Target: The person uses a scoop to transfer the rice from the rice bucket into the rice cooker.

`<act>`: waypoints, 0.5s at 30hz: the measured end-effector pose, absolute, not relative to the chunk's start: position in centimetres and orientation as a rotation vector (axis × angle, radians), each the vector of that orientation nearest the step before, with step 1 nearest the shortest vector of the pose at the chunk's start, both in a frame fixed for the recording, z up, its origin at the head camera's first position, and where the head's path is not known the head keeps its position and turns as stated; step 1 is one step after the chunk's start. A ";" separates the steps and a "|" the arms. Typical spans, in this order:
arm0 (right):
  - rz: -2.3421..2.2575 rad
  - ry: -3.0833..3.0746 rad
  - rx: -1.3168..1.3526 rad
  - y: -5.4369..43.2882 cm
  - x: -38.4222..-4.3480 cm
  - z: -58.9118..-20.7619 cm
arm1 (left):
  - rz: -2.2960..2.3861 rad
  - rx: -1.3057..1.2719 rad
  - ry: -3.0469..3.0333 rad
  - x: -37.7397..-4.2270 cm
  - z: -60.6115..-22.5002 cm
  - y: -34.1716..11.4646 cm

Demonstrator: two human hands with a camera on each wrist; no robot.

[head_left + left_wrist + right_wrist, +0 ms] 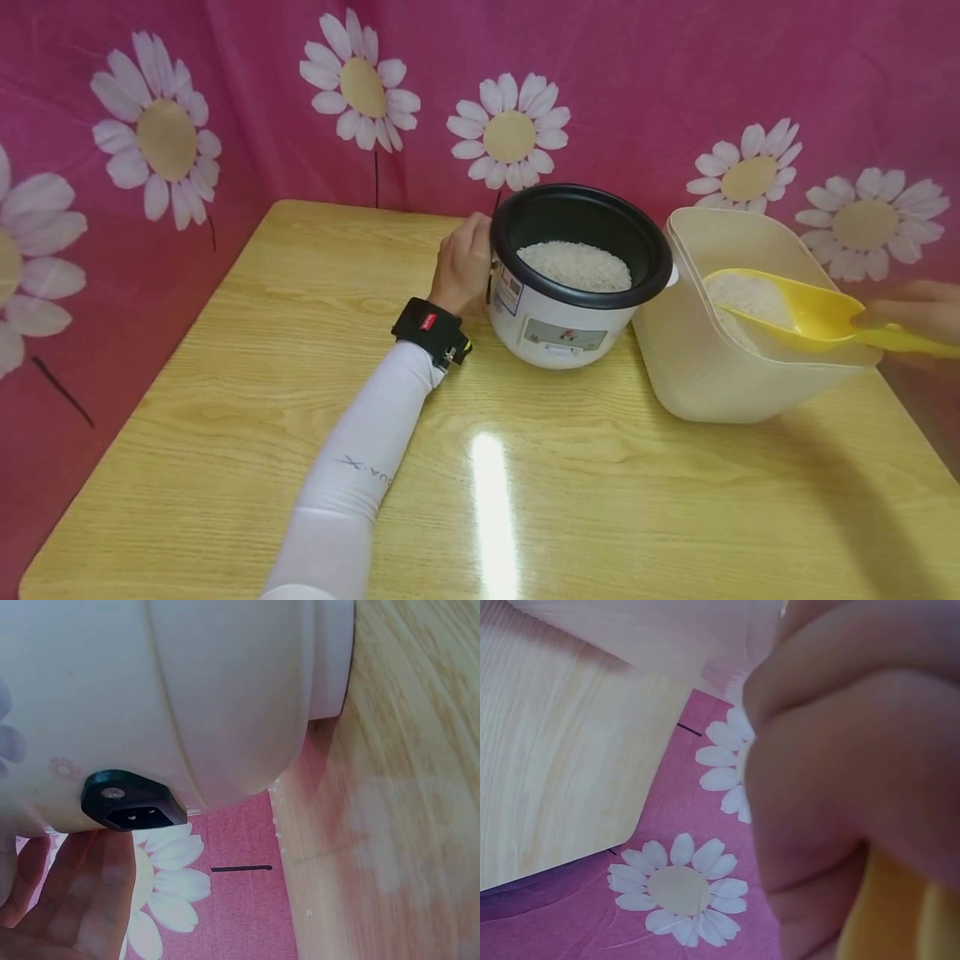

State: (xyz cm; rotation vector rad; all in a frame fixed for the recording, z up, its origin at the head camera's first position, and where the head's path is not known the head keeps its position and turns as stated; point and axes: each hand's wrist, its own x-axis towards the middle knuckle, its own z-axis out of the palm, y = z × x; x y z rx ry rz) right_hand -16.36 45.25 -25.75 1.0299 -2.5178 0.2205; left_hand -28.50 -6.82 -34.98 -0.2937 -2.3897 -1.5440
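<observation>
A white rice cooker (558, 333) with a black inner pot stands on the table, white rice (576, 265) lying in the bottom of the pot. At its left side my left hand (461, 262) grips the cooker just below the rim. In the left wrist view the fingers (105, 892) reach along the cooker's wall, near a black power socket (139, 802). My right hand (918, 312) holds a yellow scoop (817, 312) by its handle. Heaped with rice, the scoop's bowl overlaps the mouth of a translucent bin (697, 367). The right wrist view shows the fingers (855, 742) curled round the yellow handle (889, 915).
The bin stands close to the cooker's right side. Under both is a light wood table (360, 275). Behind and to the left hangs a pink cloth (600, 75) printed with white daisies, right at the table's back edge.
</observation>
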 end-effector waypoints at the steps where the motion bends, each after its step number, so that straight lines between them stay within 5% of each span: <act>1: 0.235 -2.498 1.034 45.2 -16.1 -25.7 | -1.540 -0.294 -2.390 -28.5 -35.0 -6.8; 15: 0.339 -2.476 0.977 45.3 -16.0 -26.6 | -1.543 -0.292 -2.400 -28.6 -34.8 -6.8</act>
